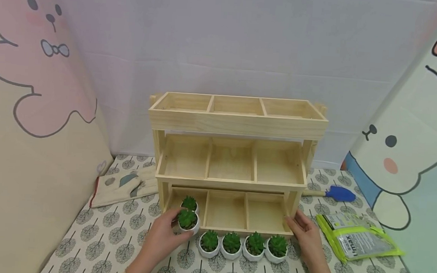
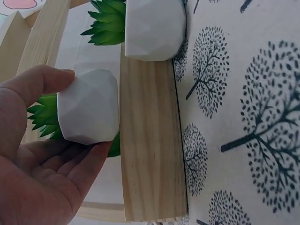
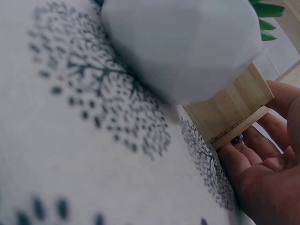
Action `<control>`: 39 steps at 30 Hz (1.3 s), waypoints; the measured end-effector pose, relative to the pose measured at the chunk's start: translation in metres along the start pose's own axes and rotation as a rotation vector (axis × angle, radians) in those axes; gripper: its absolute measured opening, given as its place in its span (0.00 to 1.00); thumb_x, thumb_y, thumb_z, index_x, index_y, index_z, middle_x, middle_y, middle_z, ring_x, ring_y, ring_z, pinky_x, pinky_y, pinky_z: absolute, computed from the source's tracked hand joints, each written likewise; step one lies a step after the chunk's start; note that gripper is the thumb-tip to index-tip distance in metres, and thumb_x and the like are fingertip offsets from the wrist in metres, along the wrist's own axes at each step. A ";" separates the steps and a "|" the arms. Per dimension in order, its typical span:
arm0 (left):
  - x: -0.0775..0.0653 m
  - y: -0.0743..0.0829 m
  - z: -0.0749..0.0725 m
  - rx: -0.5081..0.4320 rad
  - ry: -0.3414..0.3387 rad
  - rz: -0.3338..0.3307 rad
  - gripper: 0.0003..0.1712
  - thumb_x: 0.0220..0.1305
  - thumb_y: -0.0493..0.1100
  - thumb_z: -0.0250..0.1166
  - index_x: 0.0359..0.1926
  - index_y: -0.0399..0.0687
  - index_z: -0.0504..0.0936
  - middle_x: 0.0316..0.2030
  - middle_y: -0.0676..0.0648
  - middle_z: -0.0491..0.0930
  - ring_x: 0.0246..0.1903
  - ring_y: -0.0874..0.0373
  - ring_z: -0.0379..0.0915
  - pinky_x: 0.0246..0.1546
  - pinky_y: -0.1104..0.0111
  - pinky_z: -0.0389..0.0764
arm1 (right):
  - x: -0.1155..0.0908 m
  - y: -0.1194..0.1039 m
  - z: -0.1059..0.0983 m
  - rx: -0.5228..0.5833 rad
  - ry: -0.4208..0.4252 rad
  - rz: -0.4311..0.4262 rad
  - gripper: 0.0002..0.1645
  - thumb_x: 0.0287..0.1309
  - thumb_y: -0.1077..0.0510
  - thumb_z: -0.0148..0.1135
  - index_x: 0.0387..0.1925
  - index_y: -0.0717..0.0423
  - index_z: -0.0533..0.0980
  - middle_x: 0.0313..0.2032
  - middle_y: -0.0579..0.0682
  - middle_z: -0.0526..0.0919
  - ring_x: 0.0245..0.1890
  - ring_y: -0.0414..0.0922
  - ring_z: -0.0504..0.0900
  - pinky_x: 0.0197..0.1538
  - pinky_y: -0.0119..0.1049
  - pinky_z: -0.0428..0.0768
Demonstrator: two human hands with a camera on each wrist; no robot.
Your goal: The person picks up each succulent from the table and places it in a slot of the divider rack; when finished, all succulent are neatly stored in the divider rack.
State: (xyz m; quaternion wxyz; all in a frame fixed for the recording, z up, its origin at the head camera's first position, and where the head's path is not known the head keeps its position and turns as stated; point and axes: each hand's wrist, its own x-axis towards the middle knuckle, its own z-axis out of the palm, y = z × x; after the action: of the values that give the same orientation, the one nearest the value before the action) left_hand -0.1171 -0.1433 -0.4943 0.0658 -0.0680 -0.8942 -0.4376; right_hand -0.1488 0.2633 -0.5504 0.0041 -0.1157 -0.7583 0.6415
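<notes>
My left hand [image 1: 162, 239] pinches a small succulent in a white faceted pot [image 2: 89, 107] between thumb and fingers, tilted at the front of the bottom left compartment. Just behind it, a second potted succulent [image 1: 189, 202] is inside that compartment, largely hidden in the left wrist view. With my right hand [image 1: 307, 240] I grip the right end of the bottom tray of a three-tier wooden shelf [image 1: 237, 125], thumb inside the wall and fingers outside. Several more potted succulents [image 1: 231, 244] stand in a row along the shelf's front edge.
A pair of gardening gloves [image 1: 123, 185] lies left of the shelf. To the right are a blue trowel [image 1: 340, 193] and a green and grey plastic bag [image 1: 359, 239]. The cloth [image 1: 96, 246] has a tree pattern, and printed curtains hang around.
</notes>
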 end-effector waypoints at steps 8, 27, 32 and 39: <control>0.010 0.006 0.009 0.031 -0.040 0.020 0.37 0.40 0.50 0.79 0.54 0.50 0.77 0.47 0.51 0.79 0.45 0.58 0.76 0.47 0.63 0.80 | -0.001 0.000 0.000 0.011 -0.006 -0.004 0.42 0.59 0.45 0.62 0.71 0.46 0.58 0.68 0.53 0.61 0.66 0.50 0.63 0.56 0.32 0.73; 0.027 0.017 0.028 0.059 -0.074 0.089 0.36 0.40 0.50 0.78 0.53 0.47 0.76 0.40 0.54 0.76 0.34 0.63 0.72 0.35 0.71 0.79 | -0.001 0.002 -0.001 0.031 -0.022 -0.011 0.42 0.60 0.45 0.62 0.72 0.45 0.57 0.69 0.53 0.60 0.67 0.51 0.63 0.54 0.28 0.74; 0.033 0.022 0.031 0.081 -0.079 0.097 0.35 0.39 0.50 0.78 0.51 0.47 0.77 0.41 0.53 0.77 0.38 0.60 0.74 0.39 0.67 0.79 | -0.001 0.002 -0.001 0.033 -0.019 -0.008 0.41 0.60 0.45 0.62 0.71 0.44 0.57 0.69 0.53 0.60 0.67 0.50 0.63 0.55 0.30 0.74; 0.041 0.027 0.035 0.129 -0.092 0.106 0.36 0.42 0.53 0.77 0.53 0.44 0.77 0.44 0.49 0.79 0.42 0.55 0.75 0.44 0.60 0.79 | -0.001 0.001 -0.001 0.025 -0.020 -0.010 0.40 0.61 0.45 0.61 0.71 0.44 0.57 0.69 0.52 0.61 0.66 0.50 0.63 0.56 0.33 0.73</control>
State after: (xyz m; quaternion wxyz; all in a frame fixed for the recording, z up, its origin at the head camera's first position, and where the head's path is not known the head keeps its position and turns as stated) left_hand -0.1548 -0.0962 -0.4876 0.0518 -0.1311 -0.9177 -0.3714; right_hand -0.1480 0.2639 -0.5509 0.0011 -0.1051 -0.7507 0.6523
